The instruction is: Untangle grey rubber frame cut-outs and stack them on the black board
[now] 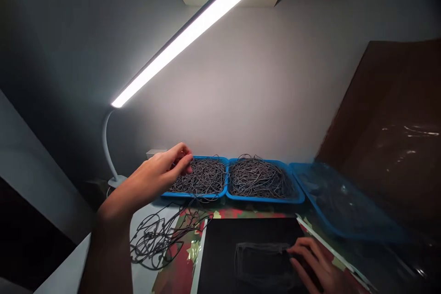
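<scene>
a person's two bare hands at a table [143,280] under a lit lamp [186,36]. the left hand [168,163] is raised in front of the left tray [206,196], fingers curled and thumb near the fingertips, a narrow grip; whether anything is between them, i cannot tell. the right hand [317,262] is low at the right, its fingertips at the upper right corner of a clear bag [262,249], thumb and fingers slightly apart; i cannot tell if they pinch it. the bag lies flat on a black mat [220,257]. thin grey cords fill the left tray and the blue middle tray [265,200] beside it. a loose tangle [158,239] of cord lies left of the mat. a third blue tray [319,209], at right, holds clear plastic [341,193].
</scene>
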The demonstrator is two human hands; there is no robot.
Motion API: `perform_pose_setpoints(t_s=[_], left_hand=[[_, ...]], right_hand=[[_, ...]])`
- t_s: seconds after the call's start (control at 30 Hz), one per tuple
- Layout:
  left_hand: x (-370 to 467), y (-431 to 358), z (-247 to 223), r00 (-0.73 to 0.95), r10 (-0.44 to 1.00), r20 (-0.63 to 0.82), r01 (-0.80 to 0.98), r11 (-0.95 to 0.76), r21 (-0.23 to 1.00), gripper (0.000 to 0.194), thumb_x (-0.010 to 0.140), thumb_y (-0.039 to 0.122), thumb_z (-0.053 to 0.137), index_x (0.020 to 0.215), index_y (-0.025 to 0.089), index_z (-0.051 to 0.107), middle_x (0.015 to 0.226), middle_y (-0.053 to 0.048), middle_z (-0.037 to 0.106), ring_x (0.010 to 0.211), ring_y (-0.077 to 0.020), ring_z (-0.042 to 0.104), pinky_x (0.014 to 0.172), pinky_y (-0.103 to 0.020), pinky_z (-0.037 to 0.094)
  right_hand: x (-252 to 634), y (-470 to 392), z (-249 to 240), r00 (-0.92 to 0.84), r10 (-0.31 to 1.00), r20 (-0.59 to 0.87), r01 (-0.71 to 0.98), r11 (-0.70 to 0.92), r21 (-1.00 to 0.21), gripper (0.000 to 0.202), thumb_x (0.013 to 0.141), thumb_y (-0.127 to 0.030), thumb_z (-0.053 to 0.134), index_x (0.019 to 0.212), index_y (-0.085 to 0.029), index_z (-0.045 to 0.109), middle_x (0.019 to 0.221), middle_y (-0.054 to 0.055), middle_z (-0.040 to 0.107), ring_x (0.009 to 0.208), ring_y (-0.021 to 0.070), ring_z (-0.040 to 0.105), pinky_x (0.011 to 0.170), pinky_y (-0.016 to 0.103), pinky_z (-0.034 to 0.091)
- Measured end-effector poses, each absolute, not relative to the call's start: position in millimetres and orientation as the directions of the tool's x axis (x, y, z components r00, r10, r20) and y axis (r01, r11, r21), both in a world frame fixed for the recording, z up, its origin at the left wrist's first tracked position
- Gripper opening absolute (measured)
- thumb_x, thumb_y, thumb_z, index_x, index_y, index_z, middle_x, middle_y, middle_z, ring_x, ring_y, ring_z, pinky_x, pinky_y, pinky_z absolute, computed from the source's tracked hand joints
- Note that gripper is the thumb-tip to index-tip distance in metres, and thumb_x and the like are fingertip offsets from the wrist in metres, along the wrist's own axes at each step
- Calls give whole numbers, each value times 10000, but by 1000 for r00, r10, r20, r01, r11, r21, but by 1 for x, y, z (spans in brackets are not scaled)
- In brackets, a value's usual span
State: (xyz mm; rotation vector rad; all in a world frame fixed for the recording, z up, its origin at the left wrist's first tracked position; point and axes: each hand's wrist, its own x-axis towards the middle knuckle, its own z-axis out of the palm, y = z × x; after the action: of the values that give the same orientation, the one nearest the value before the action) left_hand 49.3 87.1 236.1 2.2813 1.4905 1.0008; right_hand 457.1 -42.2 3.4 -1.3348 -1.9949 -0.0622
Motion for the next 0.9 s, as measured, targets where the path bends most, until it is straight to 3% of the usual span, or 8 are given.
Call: perform_pose_setpoints(t_s=[0.13, 0.27, 0.4, 0.47, 0.53, 0.6, 0.7, 0.9], left_hand=[[51, 96, 232, 297, 924, 243, 732, -383, 563, 347, 1106, 537, 454, 963, 253, 593, 869, -19, 758, 788, -196, 697, 649, -312, 515], [54, 97, 234, 335, 920, 203, 695, -387, 606, 306, 1110, 494, 462, 968, 247, 575, 902, -34, 782, 827, -203, 715, 707, -333, 528], [52, 88, 237, 399, 898, 185, 626, -414, 661, 279, 1100, 480, 493, 967, 249, 577, 904, -40, 801, 843, -213, 742, 742, -346, 560], [46, 80, 239, 409, 896, 176, 601, -409, 687, 292, 1099, 494, 499, 962, 249, 580, 900, -45, 799, 841, -220, 749, 726, -348, 571], [38, 72, 242, 408, 892, 194, 571, -415, 708, 301, 1100, 502, 511, 964, 245, 592, 900, -49, 790, 854, -224, 755, 735, -352, 584], [26, 65, 245, 374, 891, 256, 542, -434, 719, 296, 1101, 499, 534, 974, 243, 611, 881, -40, 774, 848, -219, 751, 744, -354, 587], [7, 62, 245, 257, 890, 376, 530, -455, 716, 282, 1103, 494, 561, 980, 249, 623, 827, -12, 737, 784, -200, 719, 722, -350, 572], [-10, 80, 237, 28, 902, 431, 559, -372, 741, 229, 1091, 407, 570, 940, 239, 606, 804, -6, 731, 761, -207, 744, 725, -363, 600]], right_hand=[[439, -45, 22, -205, 820, 534, 732, 491, -473, 255, 1159, -355, 495, 1189, -332, 747, 1096, 70, 773, 751, 187, 815, 564, 248, 633], [391, -30, 57, -311, 837, 451, 660, 532, -531, 262, 1131, -377, 600, 1382, -360, 672, 1284, 61, 747, 1123, 223, 794, 934, 330, 672], [300, 13, 89, -428, 834, 348, 456, 532, -713, 640, 1051, -511, 732, 1600, -270, 507, 1497, 136, 663, 1384, 294, 651, 1203, 491, 530], [249, 36, 90, -392, 857, 335, 341, 473, -812, 776, 974, -517, 821, 1614, -232, 487, 1552, 160, 630, 1428, 317, 606, 1230, 515, 485], [207, 52, 79, -336, 891, 304, 277, 402, -873, 531, 1016, -432, 760, 1469, -215, 589, 1438, 133, 708, 1318, 278, 672, 1131, 440, 543], [179, 57, 61, -334, 907, 255, 279, 354, -893, 231, 1122, -387, 564, 1193, -199, 677, 1113, 84, 799, 1005, 221, 760, 915, 352, 598], [164, 48, 34, -369, 911, 184, 306, 306, -902, 285, 1150, -393, 496, 1000, -210, 654, 819, 21, 769, 728, 179, 721, 701, 271, 538], [174, 38, 18, -418, 904, 92, 449, 294, -844, 270, 1152, -350, 495, 958, -229, 637, 826, 17, 778, 754, 173, 717, 689, 237, 453]])
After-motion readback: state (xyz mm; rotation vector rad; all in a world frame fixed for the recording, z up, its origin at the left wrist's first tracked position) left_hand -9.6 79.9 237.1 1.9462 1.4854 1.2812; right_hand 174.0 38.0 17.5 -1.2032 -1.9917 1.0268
